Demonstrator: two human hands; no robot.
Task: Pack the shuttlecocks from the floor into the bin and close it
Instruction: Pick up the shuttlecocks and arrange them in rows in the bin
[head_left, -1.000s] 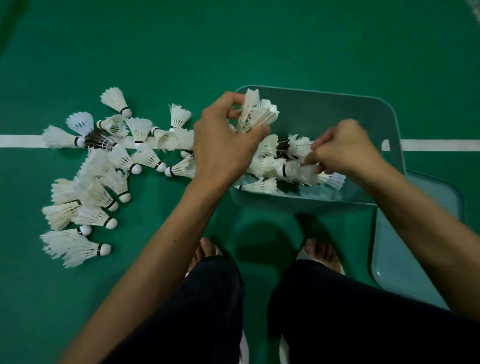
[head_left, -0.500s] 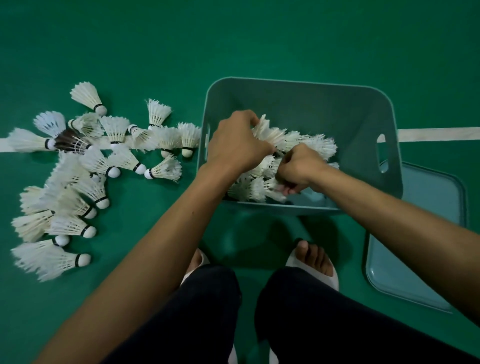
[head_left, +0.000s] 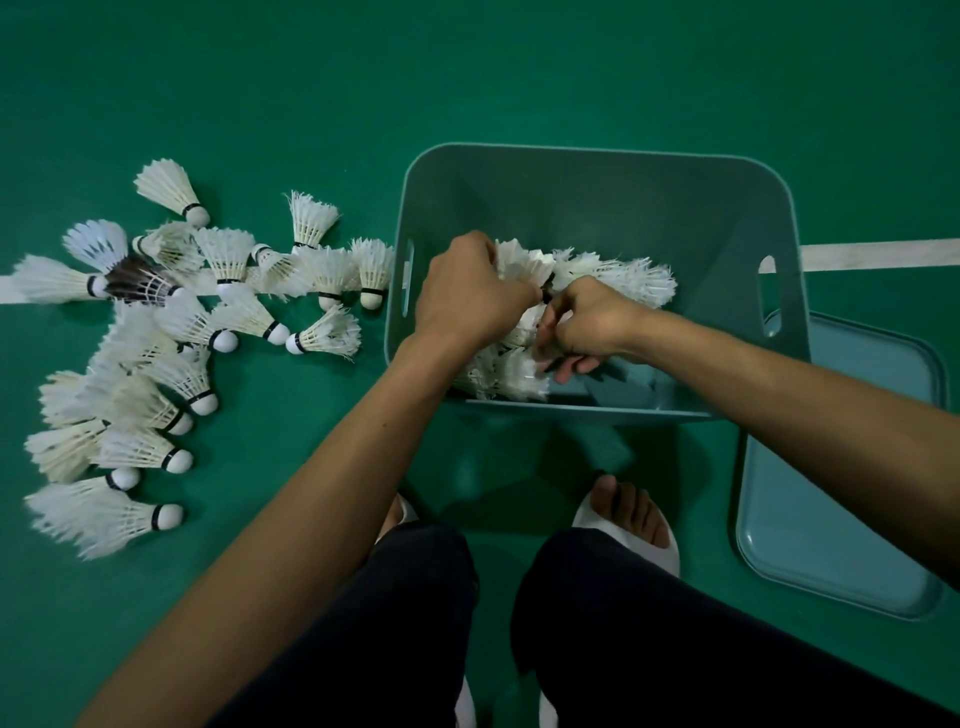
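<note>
A teal plastic bin (head_left: 613, 171) stands open on the green floor, with several white shuttlecocks (head_left: 628, 275) piled inside. Both my hands are down in the bin among them. My left hand (head_left: 467, 291) has its fingers curled round a bunch of shuttlecocks (head_left: 519, 257). My right hand (head_left: 587, 325) is curled close beside it, its fingertips among the feathers; what it holds is hidden. Several more white shuttlecocks (head_left: 156, 353) lie scattered on the floor left of the bin. The bin's teal lid (head_left: 831, 467) lies flat on the floor to the right.
A white court line (head_left: 878, 254) runs across the floor behind the bin and under the loose shuttlecocks. My feet in white sandals (head_left: 628, 525) stand just in front of the bin. One dark-feathered shuttlecock (head_left: 140, 283) lies in the floor pile.
My left hand carried a bunch of shuttlecocks from above the bin's rim down into the bin. Both hands have come together inside it.
</note>
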